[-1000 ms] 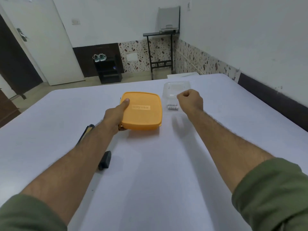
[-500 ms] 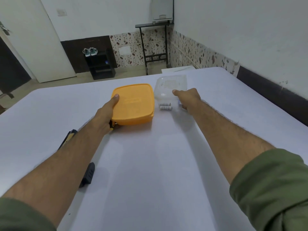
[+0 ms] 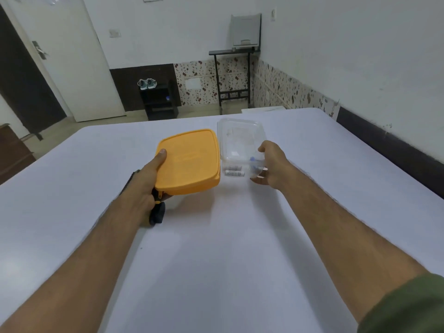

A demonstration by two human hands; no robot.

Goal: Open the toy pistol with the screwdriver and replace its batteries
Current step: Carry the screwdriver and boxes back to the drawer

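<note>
My left hand (image 3: 150, 181) grips the orange lid (image 3: 189, 162) by its near-left corner, thumb on top and fingers curled under, lifted off the table (image 3: 216, 260). My right hand (image 3: 271, 167) clasps the near-right corner of the clear box (image 3: 240, 145), fingers wrapped round its wall. The batteries (image 3: 234, 171) show as two pale cylinders at the box's near edge; whether they lie inside it or just beneath I cannot tell. The dark toy pistol (image 3: 157, 212) lies on the table under my left wrist, mostly hidden; a black-and-yellow bit beside it may be the screwdriver's handle, but I cannot be sure.

I judge I am only clearing the containers. To do it well I should set the lid down flat to the far left, well apart from the pistol, keep the box level so nothing rolls out, and leave the near middle free for unscrewing.
</note>
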